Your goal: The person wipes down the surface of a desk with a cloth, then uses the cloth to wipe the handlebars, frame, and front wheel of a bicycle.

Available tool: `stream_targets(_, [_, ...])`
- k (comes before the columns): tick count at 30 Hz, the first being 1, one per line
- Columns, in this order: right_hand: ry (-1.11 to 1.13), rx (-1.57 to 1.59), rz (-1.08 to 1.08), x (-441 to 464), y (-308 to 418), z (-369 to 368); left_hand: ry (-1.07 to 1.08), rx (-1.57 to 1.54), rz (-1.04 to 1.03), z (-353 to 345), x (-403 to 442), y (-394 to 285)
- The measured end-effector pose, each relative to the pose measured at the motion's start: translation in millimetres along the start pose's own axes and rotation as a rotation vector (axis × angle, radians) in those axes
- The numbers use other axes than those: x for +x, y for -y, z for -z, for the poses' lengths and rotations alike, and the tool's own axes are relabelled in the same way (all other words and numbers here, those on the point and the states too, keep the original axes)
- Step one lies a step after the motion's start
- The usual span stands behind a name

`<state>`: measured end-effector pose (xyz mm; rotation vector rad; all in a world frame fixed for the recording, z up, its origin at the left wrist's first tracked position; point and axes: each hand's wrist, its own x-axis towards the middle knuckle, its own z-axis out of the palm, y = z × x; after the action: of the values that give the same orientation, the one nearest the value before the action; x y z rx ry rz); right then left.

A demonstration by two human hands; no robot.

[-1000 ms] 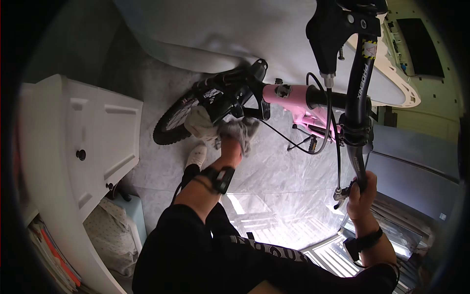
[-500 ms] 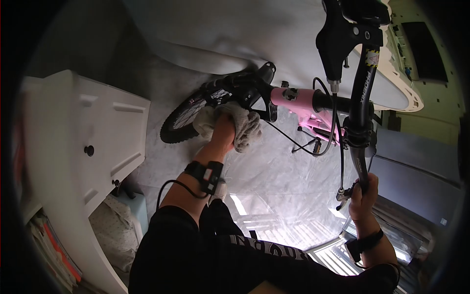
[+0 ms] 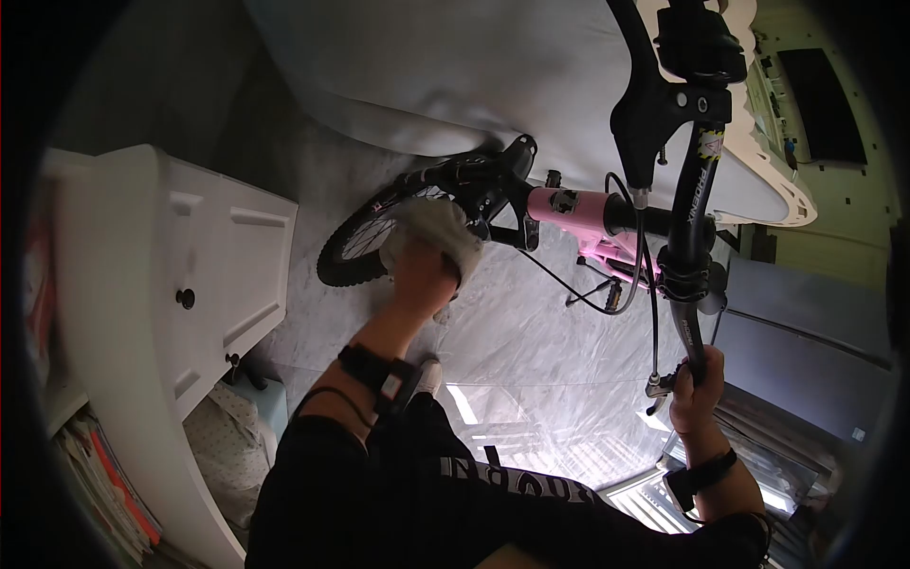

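Note:
A pink and black bicycle stands on the grey floor, its pink frame [image 3: 572,207] at the centre and its black handlebar [image 3: 692,204] at the right. My right hand [image 3: 698,391] is wrapped round the bar's near grip, beside a brake lever. My left hand [image 3: 423,277] is closed on a light grey cloth [image 3: 434,226], which lies against the side of the front wheel [image 3: 351,248] near the fork. The cloth hides most of the fingers. A brake cable [image 3: 569,286] loops down between the fork and the bar.
A white cabinet [image 3: 227,275] with dark knobs stands at the left, with books [image 3: 109,479] and a light blue bin [image 3: 270,408] below. A grey-covered surface [image 3: 455,66] lies beyond the wheel. My shoe [image 3: 430,376] is on the floor.
My left hand has moved the cloth up and over the side of the wheel, then slightly left. The handlebar sits a little lower in view. My right hand has stayed on the grip.

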<state>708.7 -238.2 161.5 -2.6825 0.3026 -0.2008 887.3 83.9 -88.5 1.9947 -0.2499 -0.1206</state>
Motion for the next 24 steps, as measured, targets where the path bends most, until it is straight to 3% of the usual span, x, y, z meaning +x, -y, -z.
stream_targets(1, [0.001, 0.023, -0.032, -1, 1, 0, 0.035, 0.384, -0.170, 2, 17, 2])
stream_targets(2, [0.002, 0.047, -0.062, -3, 3, -1, 0.226, 0.398, -0.064, 1, 31, 0])
stream_targets(5, [-0.018, 0.021, -0.023, 2, -1, -1, 0.332, 0.418, -0.011, -6, 44, 2])
stream_targets(6, [-0.019, 0.001, -0.001, -1, -3, -1, 0.296, 0.407, -0.050, -4, 40, 9])
stream_targets(12, [-0.009, -0.034, 0.009, 5, 9, 1, 0.538, 0.518, 0.047, 13, 60, 17])
stream_targets(18, [-0.016, 0.004, -0.096, -2, 4, -1, 0.595, 0.578, 0.189, 18, 56, -9])
stream_targets(21, [-0.004, -0.029, -0.074, -4, -3, 0, 0.669, 0.684, 0.047, 27, 47, -11])
stream_targets(24, [-0.026, 0.010, -0.069, -3, 0, -1, 0.585, 0.684, -0.122, 34, 18, 2])
